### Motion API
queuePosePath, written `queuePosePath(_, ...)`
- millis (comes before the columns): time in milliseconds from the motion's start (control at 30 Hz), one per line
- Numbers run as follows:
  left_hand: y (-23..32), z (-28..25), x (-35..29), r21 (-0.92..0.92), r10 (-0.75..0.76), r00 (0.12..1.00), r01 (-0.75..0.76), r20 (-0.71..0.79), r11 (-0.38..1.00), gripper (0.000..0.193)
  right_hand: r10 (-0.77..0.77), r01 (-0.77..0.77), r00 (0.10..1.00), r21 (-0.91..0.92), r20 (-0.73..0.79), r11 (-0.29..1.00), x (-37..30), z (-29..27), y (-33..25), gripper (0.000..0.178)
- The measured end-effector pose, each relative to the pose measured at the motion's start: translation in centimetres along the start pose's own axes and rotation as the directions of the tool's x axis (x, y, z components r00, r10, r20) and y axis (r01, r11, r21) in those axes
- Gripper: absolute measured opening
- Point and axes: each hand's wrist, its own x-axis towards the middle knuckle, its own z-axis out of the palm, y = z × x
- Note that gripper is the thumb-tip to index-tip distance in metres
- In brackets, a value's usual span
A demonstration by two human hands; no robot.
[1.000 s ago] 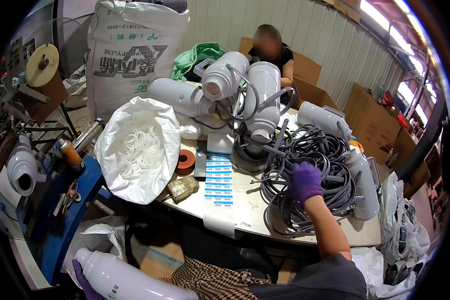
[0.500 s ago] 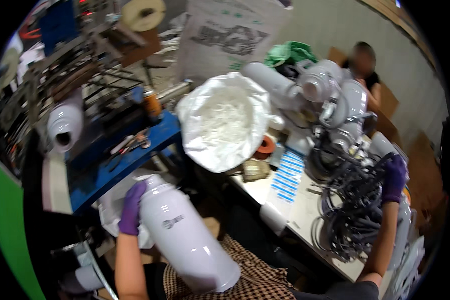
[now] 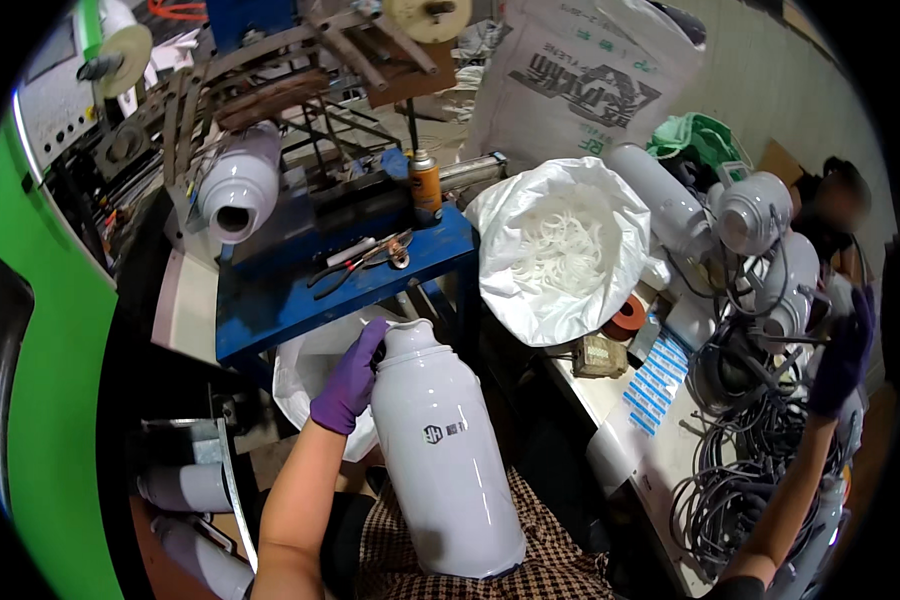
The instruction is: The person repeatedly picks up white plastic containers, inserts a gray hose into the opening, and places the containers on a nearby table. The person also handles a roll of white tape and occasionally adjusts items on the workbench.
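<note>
White counter (image 3: pixel 660 480) to our right carries a tangle of dark cables (image 3: pixel 745 495) and an open white bag (image 3: pixel 505 295) of pale rings (image 3: pixel 565 250). We note 1 grey flask (image 3: pixel 445 450) on our lap, tilted slightly left, against the checked apron (image 3: pixel 560 530). Left grip (image 3: pixel 346 388) is curled around its neck. Right grip (image 3: pixel 846 350) is raised near the cables; we cannot tell its opening or contents.

Pliers (image 3: pixel 348 268) on a blue bench (image 3: pixel 280 322) show a workshop.
</note>
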Motion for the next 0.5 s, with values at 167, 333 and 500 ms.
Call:
queuePosePath(167, 4.3, 3.0, 2.1, -0.368, -0.046, 0.964, 0.144, 0.263, 0.919, 0.069, -0.330, 0.098, 0.867, 0.520, 0.375, 0.848, 0.9, 12.9, -17.7, 0.053)
queuePosePath(333, 6.9, 3.5, 1.0, -0.611, 0.079, 0.978, 0.058, 0.195, 0.789, 0.082, -0.405, -0.295, 0.733, 0.792, 0.547, 0.535, -3.4, 28.6, -25.9, 0.063)
queuePosePath(500, 9.4, 0.9, -3.0, -0.692, 0.047, 0.997, 0.004, 0.055, 0.722, 0.048, 0.010, -0.748, 0.657, 0.653, 0.754, -0.119, -11.8, 34.8, -28.1, 0.034)
